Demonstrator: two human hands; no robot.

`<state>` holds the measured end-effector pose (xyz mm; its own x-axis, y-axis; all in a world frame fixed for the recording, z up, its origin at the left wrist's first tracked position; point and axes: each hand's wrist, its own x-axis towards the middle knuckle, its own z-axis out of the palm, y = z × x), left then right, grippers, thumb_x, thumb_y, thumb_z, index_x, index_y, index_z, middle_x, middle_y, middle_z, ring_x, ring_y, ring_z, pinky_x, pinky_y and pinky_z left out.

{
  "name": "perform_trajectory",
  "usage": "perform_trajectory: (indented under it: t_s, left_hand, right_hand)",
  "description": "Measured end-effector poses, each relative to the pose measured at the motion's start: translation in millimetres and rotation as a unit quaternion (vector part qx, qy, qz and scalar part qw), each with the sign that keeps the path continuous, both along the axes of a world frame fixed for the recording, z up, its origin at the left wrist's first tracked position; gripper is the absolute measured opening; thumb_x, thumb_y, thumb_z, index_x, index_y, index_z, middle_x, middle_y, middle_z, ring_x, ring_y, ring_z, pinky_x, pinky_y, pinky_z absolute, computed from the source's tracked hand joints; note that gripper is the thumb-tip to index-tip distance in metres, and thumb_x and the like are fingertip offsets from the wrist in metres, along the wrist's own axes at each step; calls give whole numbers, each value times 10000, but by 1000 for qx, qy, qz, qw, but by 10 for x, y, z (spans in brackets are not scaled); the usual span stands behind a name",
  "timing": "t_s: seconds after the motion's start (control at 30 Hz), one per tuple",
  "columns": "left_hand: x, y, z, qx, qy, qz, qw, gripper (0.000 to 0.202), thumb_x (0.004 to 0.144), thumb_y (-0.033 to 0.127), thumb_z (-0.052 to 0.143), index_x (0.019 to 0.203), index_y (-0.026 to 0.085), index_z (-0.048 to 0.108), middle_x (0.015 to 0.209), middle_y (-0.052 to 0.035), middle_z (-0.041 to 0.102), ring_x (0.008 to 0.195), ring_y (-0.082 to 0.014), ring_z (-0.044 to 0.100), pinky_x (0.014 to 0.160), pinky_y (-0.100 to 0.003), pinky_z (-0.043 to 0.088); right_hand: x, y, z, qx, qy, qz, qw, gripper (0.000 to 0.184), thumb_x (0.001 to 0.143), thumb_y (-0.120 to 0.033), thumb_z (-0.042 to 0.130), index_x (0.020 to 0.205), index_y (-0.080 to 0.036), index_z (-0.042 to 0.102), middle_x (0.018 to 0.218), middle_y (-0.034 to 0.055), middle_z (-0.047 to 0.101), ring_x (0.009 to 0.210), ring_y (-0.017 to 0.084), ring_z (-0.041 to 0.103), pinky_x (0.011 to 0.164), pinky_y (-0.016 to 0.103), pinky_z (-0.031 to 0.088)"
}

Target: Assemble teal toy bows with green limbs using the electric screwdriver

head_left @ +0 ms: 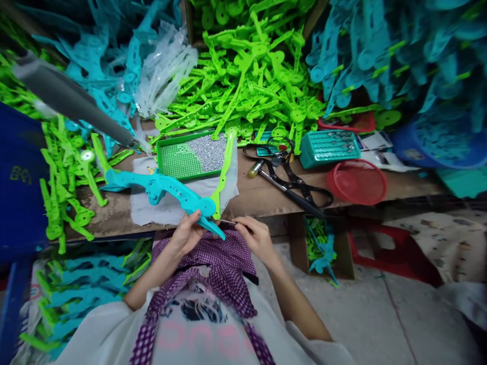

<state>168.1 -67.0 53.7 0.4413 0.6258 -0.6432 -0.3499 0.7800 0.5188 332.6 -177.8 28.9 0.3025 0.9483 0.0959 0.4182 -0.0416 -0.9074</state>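
My left hand [188, 233] is closed around the near end of a long teal plastic part [163, 190] that stretches away to the left over the bench. A lime green plastic arm [224, 170] joins it at the round hub near my fingers. My right hand [254, 234] pinches a thin metal tool [227, 222] whose tip points at that hub. Both hands hover over a purple checked cloth [224, 261] at the bench's front edge.
A green tray [173, 162] with small silver pieces sits on a white cloth [152, 208]. Black pliers [289, 187], a red basket [355, 181] and a teal box [329, 147] lie to the right. Heaps of green parts [247, 76] and teal parts [380, 45] surround the wooden bench [258, 195].
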Motion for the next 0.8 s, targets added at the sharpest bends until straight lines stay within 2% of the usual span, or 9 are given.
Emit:
perform_trajectory:
  t_s: [0.1, 0.3, 0.4, 0.5, 0.57, 0.63, 0.7, 0.8]
  left_hand:
    - [7, 0, 6, -8, 4, 0, 1000, 465, 679, 292, 799, 1081, 164, 603, 884, -36, 728, 845, -258, 714, 847, -478, 589]
    - [17, 15, 40, -3, -17, -16, 1000, 446, 683, 293, 777, 1065, 143, 601, 907, -62, 730, 930, -318, 706, 814, -475, 603]
    - [15, 8, 41, 0, -21, -5, 1000, 431, 663, 301, 791, 1027, 150, 615, 911, -56, 730, 918, -308, 707, 825, -487, 598]
    - [17, 11, 13, 7, -26, 18, 999, 433, 645, 290, 807, 1018, 167, 624, 897, -30, 728, 880, -261, 708, 864, -479, 585]
    - [31, 30, -23, 18, -18, 24, 999, 439, 622, 274, 826, 1002, 173, 630, 884, -17, 729, 818, -217, 705, 838, -434, 599]
    - [61, 59, -65, 28, 3, 17, 999, 406, 614, 252, 835, 959, 166, 640, 856, -10, 729, 740, -172, 694, 755, -355, 618]
    - [100, 90, -101, 32, 29, 3, 999, 344, 620, 224, 830, 902, 147, 649, 812, -11, 725, 680, -145, 681, 665, -285, 615]
    - [139, 128, -117, 25, 50, -13, 998, 279, 641, 196, 814, 862, 128, 659, 781, -24, 725, 665, -150, 686, 624, -264, 610]
  right_hand:
    - [-25, 12, -9, -8, -29, -10, 999, 233, 911, -358, 517, 933, -242, 718, 835, 41, 750, 731, 182, 689, 679, 302, 510]
    - [9, 89, 289, -94, -41, 40, 994, 315, 935, -402, 465, 925, -225, 727, 781, 27, 746, 659, 155, 679, 621, 248, 455]
    - [118, 183, 363, -110, -13, 68, 992, 352, 928, -425, 465, 905, -195, 731, 787, 33, 742, 661, 151, 663, 635, 242, 449]
    - [348, 170, 363, -124, 19, 128, 984, 383, 910, -459, 481, 805, -177, 717, 714, 14, 711, 624, 140, 624, 592, 233, 434]
    - [522, 110, 313, -126, -8, 82, 989, 400, 903, -477, 486, 754, -172, 696, 673, 10, 687, 615, 139, 609, 581, 232, 427]
    - [648, 67, 214, -118, -88, -44, 988, 391, 908, -476, 480, 797, -169, 696, 718, 26, 694, 656, 150, 618, 620, 246, 436]
    - [691, 81, 81, -113, -195, -140, 964, 383, 924, -452, 455, 879, -164, 704, 801, 59, 707, 732, 175, 634, 684, 277, 444]
    - [623, 212, -83, -111, -307, -161, 931, 350, 927, -405, 459, 990, -169, 709, 964, 115, 697, 921, 239, 626, 817, 370, 439]
